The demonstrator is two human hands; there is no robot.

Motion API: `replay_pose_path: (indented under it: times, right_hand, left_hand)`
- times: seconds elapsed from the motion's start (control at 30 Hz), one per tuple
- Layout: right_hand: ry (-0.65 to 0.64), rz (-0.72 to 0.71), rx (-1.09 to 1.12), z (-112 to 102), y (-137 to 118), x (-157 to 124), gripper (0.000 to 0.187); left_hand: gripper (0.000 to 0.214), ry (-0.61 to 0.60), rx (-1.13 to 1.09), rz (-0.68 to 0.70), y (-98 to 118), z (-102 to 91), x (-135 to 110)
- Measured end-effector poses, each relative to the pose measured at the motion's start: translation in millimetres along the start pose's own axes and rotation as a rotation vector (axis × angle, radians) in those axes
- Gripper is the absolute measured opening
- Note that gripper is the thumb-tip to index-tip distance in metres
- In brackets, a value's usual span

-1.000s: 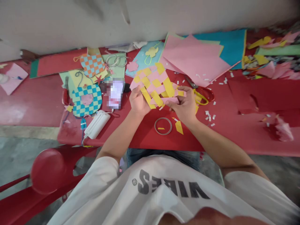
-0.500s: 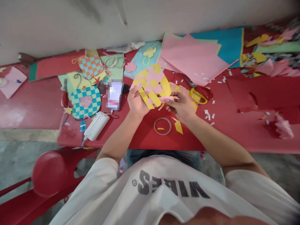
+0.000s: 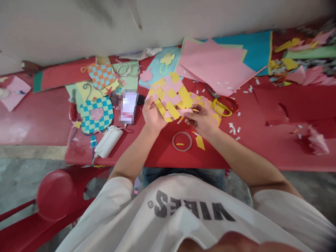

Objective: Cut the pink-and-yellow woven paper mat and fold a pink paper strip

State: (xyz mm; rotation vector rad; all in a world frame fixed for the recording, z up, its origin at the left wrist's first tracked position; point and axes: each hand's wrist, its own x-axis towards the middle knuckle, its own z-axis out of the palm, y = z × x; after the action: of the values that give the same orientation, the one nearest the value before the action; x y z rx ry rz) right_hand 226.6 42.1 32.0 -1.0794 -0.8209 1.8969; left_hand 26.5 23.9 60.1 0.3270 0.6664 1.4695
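A woven sheet of pink and yellow paper strips (image 3: 170, 93) is held up over the red table. My left hand (image 3: 153, 115) supports it from the left and below, thumb on its edge. At its lower right, my right hand (image 3: 202, 119) pinches the end of a pink paper strip (image 3: 181, 112). Behind my right hand lies another pink and yellow woven piece (image 3: 214, 106), partly covered. On the table below are a clear ring of wire or tape (image 3: 182, 141) and a yellow paper scrap (image 3: 200, 142).
Scissors with yellow and red handles (image 3: 223, 106) lie to the right among white scraps. Pink sheets (image 3: 212, 64) are stacked at the back. To the left are a phone (image 3: 128, 106), a white power bank (image 3: 108, 141) and a blue checkered woven piece (image 3: 96, 114).
Both hands and the woven sheet stay almost in place. My right fingers have shifted slightly at the pink strip's end.
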Motion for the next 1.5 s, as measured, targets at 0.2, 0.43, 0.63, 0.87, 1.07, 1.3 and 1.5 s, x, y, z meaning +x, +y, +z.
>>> replay_pose_path:
  times: [0.2, 0.43, 0.63, 0.87, 1.07, 1.3, 1.5]
  right_hand:
    - [-0.008, -0.079, -0.04, -2.4, 3.6, 2.0, 0.055]
    - [0.006, -0.282, -0.215, -7.5, 10.9, 6.8, 0.042]
    - [0.092, -0.435, -0.426, -2.1, 5.3, -8.4, 0.027]
    - [0.18, -0.541, -0.576, 3.4, 2.4, -18.0, 0.026]
    - [0.194, -0.549, -0.599, 4.7, -0.4, -20.4, 0.027]
    - [0.072, -0.336, -0.468, 1.5, 0.6, -15.0, 0.028]
    - [0.017, -0.13, -0.249, 2.2, 3.1, -7.3, 0.042]
  left_hand:
    - [0.064, -0.028, 0.022, -0.005, 0.4, -2.8, 0.5]
    - [0.069, -0.012, 0.022, -0.002, 2.7, -0.6, -0.1]
    - [0.066, 0.017, 0.001, -0.007, 5.5, 3.4, -3.1]
    - [0.066, 0.041, 0.002, 0.002, 5.5, 7.3, -2.7]
    - [0.062, 0.038, 0.036, -0.015, 6.5, 4.1, -2.2]
    - [0.058, -0.093, 0.028, 0.009, 5.2, 0.4, -2.2]
    - [0.068, 0.075, 0.049, -0.015, 5.3, 3.8, -3.4]
